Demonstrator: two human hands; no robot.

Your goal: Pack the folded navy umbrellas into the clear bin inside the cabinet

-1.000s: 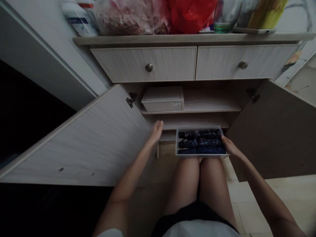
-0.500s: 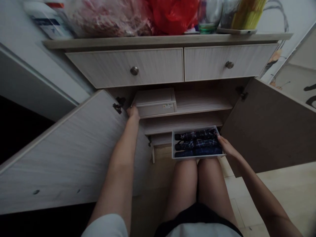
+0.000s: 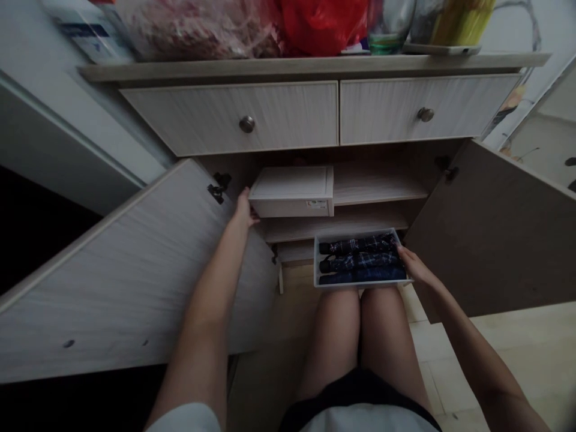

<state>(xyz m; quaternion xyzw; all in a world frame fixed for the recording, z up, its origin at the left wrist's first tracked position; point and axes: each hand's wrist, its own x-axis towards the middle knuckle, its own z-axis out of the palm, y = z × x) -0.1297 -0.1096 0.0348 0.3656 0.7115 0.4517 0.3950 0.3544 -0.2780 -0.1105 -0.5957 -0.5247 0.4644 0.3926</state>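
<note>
My left hand (image 3: 247, 208) grips the left front corner of a white lidded box (image 3: 292, 182) on the upper shelf; some of its fingers are hidden. The box carries a small label on its front and juts a little past the shelf's front edge. My right hand (image 3: 414, 266) is closed on the right end of a shallow translucent plastic tray (image 3: 317, 283), thumb over the rim. Three folded umbrellas, two plaid (image 3: 360, 262) and one dark blue (image 3: 362, 275), lie side by side in that tray, just above my knees.
The cabinet's left door (image 3: 135, 270) and right door (image 3: 490, 234) stand wide open around my arms. Above are two closed drawers (image 3: 288, 117). On top sit a white bottle (image 3: 92, 33), a red plastic bag (image 3: 319, 24) and a glass jar (image 3: 389, 27).
The white box has shifted right and forward on the upper shelf, with my left hand at its corner. The tray in my right hand has stayed nearly still.
</note>
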